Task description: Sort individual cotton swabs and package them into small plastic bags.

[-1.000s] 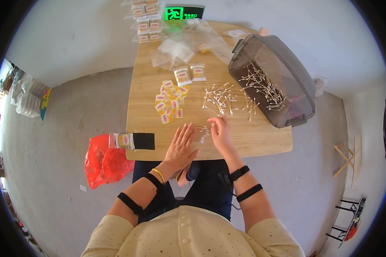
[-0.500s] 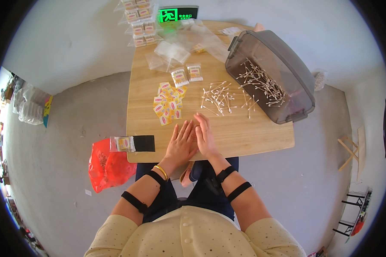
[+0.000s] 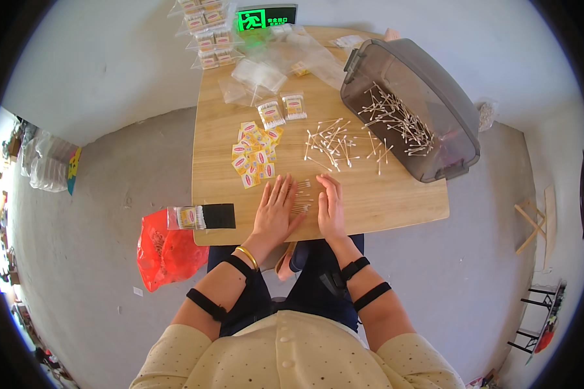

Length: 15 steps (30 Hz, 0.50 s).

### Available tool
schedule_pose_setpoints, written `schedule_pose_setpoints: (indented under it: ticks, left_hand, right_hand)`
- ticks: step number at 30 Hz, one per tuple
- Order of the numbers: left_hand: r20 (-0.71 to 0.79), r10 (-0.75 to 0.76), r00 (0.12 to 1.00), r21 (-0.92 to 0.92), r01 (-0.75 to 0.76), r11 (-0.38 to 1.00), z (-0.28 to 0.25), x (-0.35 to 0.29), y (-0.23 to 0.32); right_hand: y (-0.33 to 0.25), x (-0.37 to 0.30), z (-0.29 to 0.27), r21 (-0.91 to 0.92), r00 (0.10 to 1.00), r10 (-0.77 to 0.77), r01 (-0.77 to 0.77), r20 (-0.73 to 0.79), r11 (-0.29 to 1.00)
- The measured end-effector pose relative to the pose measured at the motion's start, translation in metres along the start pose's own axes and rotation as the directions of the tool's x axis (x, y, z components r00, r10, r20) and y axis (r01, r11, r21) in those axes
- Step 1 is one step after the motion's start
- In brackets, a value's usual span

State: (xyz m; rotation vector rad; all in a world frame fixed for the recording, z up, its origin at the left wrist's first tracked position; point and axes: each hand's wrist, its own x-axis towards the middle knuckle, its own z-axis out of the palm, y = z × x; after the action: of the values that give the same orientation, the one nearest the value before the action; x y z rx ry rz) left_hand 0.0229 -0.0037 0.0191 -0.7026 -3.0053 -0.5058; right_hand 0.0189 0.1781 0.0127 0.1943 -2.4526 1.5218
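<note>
My left hand lies flat near the table's front edge, fingers stretched out, partly covering a small row of cotton swabs. The swab tips show along its right side. My right hand rests on its edge just right of that row, fingers extended and slightly bent, with nothing in it. Beyond my hands lie a loose heap of cotton swabs and, to its left, a pile of yellow and white paper cards. Two filled packs, a left pack and a right pack, sit behind the cards.
A grey plastic bin tipped on its side holds many swabs at the right. Clear bags lie at the back, near stacked packs. A bagged pack sits at the left edge, above a red plastic bag.
My right hand has moved right, away from my left hand, exposing the row of swabs between them. My left hand stays almost in place.
</note>
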Motion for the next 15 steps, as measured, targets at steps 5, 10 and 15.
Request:
schedule_pose_setpoints:
  ticks: [5, 10, 15]
  left_hand:
    - [-0.07, 0.036, 0.997, -0.229, -0.051, 0.972, -0.005, -0.006, -0.006]
    - [-0.252, -0.078, 0.965, -0.471, -0.051, 0.88, 0.003, -0.006, -0.017]
    - [-0.152, -0.162, 0.975, -0.677, 0.017, 0.736, 0.018, 0.005, 0.002]
  right_hand:
    - [0.002, 0.0, 0.001, 0.013, 1.0, 0.008, -0.008, 0.007, 1.0]
    - [-0.004, 0.008, 0.01, 0.002, 0.997, 0.03, -0.03, 0.068, 1.0]
    - [-0.006, 0.018, 0.041, 0.109, 0.991, 0.047, -0.061, 0.127, 0.992]
